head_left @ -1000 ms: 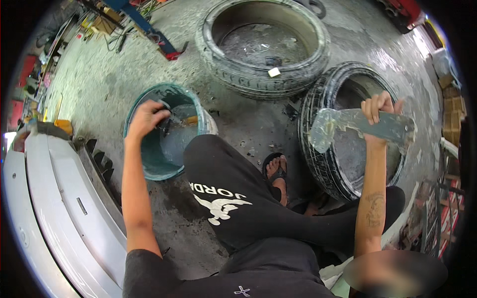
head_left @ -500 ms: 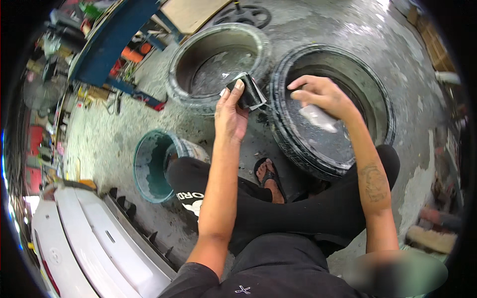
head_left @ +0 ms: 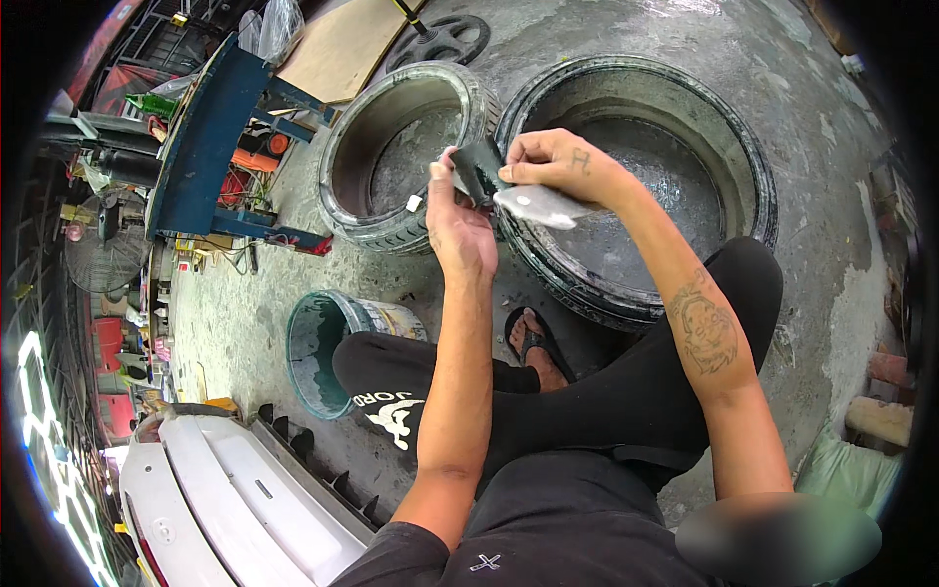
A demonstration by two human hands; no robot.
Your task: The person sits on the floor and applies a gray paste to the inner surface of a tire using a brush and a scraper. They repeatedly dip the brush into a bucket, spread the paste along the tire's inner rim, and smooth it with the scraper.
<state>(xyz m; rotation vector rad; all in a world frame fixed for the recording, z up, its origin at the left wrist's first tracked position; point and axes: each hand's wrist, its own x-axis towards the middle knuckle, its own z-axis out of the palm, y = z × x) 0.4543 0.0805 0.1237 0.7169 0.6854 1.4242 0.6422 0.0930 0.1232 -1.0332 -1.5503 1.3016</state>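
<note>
My left hand [head_left: 458, 230] pinches a dark, curled sheet [head_left: 478, 168] that looks like sandpaper, its thumb and fingertips at the left edge. From the right, my right hand [head_left: 562, 166] meets that sheet with thumb and forefinger pressed together at its right edge. Tucked under the same hand is a pale grey, flat piece [head_left: 538, 207] with a whitish rim; its kind is unclear. Both hands hover over the gap between two tyres lying flat on the floor: a smaller left tyre [head_left: 337, 210] and a larger right tyre [head_left: 758, 186].
A green bucket [head_left: 293, 357] with a stained outside stands left of my knee. Further left are a blue metal bench [head_left: 191, 161] and a white car panel [head_left: 220, 489]. Behind the tyres lie a black spoked wheel [head_left: 460, 44] and a wooden board [head_left: 337, 49].
My right hand has moved left from above the right tyre to the dark sheet, bringing the pale piece along. The sheet is now more unfolded. The view has shifted slightly.
</note>
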